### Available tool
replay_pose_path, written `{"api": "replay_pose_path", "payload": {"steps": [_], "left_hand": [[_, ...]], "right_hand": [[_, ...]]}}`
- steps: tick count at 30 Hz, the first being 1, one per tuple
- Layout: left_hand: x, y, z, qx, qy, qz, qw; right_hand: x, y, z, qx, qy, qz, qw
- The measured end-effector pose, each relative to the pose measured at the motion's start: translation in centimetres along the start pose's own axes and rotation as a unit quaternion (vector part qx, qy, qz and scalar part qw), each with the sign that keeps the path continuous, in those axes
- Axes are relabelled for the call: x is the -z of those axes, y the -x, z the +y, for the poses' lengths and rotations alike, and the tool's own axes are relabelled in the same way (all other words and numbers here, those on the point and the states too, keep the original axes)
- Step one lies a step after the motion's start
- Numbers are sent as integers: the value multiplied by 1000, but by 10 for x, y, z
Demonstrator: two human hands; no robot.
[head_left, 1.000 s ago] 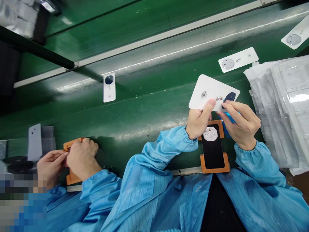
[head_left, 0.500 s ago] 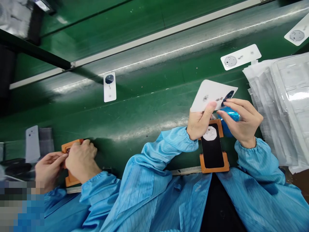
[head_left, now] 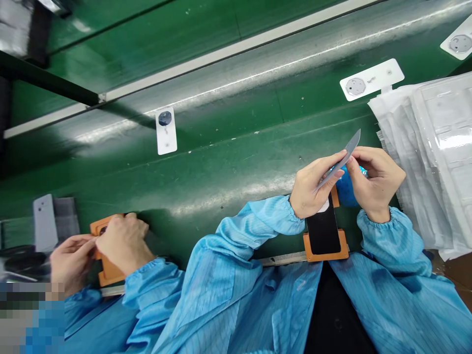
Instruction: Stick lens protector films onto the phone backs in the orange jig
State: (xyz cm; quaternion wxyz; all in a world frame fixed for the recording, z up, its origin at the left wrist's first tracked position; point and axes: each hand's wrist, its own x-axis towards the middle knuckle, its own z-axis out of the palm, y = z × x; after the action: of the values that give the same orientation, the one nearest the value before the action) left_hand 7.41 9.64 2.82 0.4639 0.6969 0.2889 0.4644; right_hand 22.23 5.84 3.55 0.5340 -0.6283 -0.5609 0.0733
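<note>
In front of me my left hand point(head_left: 313, 187) grips a thin phone back panel point(head_left: 346, 155) between thumb and fingers. The panel is tilted nearly edge-on, showing a grey face. At its right edge, the fingertips of my right hand point(head_left: 376, 177) are pinched together, against the panel. Below the hands, a black phone-shaped plate point(head_left: 322, 233) lies in an orange holder point(head_left: 328, 253). My left hand partly covers the pale round patch on the plate's upper end. Behind my right hand is a shiny blue roll or wad of film point(head_left: 344, 189), mostly hidden.
White panels point(head_left: 383, 76) with round camera areas lie along the green bench, another panel point(head_left: 166, 140) left of centre. Clear plastic trays point(head_left: 427, 113) and white sheets are stacked at right. At left, a co-worker's hands point(head_left: 123, 241) work over another orange holder point(head_left: 106, 223).
The panel has turned from showing its broad white face to almost edge-on. My left fingers have shifted around it and my right fingertips have closed at its edge.
</note>
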Motion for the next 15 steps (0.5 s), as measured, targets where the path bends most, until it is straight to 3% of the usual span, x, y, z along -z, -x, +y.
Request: {"api": "replay_pose_path", "payload": {"steps": [8, 15], "left_hand": [[1, 2, -3, -17, -10, -3, 1000], [1, 8, -10, -65, -49, -47, 996]], "right_hand": [[2, 0, -1, -12, 29, -21, 999], [-3, 2, 1, -12, 5, 11, 1000]]}}
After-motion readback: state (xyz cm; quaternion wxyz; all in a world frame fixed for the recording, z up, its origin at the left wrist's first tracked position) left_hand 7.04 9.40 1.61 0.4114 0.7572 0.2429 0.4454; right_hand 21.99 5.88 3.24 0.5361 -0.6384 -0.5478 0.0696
